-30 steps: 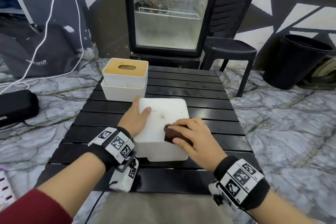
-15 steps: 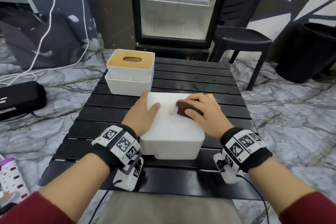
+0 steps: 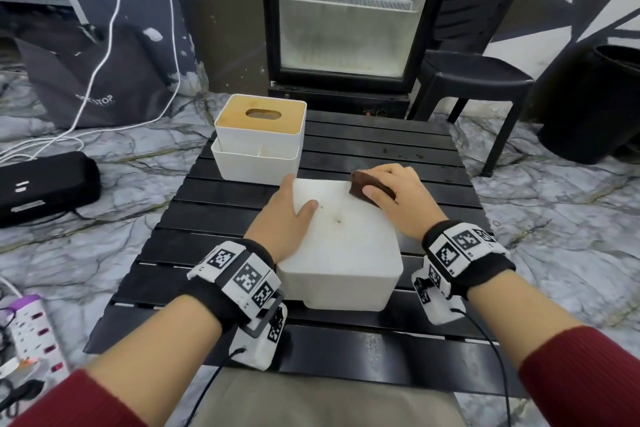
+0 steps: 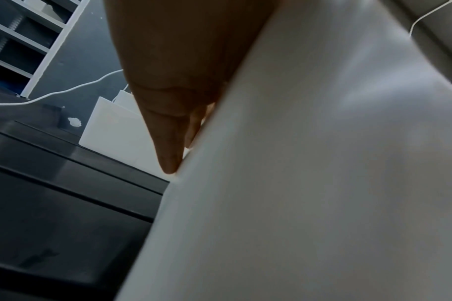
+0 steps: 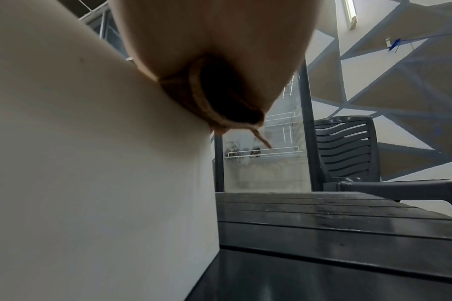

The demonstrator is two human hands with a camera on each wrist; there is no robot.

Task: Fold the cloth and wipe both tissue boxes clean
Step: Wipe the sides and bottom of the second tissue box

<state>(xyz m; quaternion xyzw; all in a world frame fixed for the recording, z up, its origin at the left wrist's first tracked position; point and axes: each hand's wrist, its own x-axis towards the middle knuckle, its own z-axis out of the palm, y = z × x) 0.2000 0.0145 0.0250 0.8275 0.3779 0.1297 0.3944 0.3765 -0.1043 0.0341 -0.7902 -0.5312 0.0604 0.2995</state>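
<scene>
A plain white tissue box (image 3: pixel 341 250) lies in the middle of the black slatted table (image 3: pixel 398 156). My left hand (image 3: pixel 287 215) steadies its left side, thumb on top and straight fingers along the wall (image 4: pixel 168 146). My right hand (image 3: pixel 394 196) presses a folded dark brown cloth (image 3: pixel 363 185) onto the box's far right corner; the cloth (image 5: pixel 219 97) bunches under the palm in the right wrist view. A second white tissue box with a wooden lid (image 3: pixel 259 135) stands at the table's far left. Small specks dot the near box's top.
A glass-door fridge (image 3: pixel 349 10) stands behind the table, with a black chair (image 3: pixel 478 76) and a black bin (image 3: pixel 595 107) to its right. On the marble floor at left lie a dark bag (image 3: pixel 100 80), a black case (image 3: pixel 45 184), white cables and a power strip (image 3: pixel 34 333).
My right hand has slid the cloth from the near right of the box's top to its far right corner. The left hand keeps its hold on the box's left side.
</scene>
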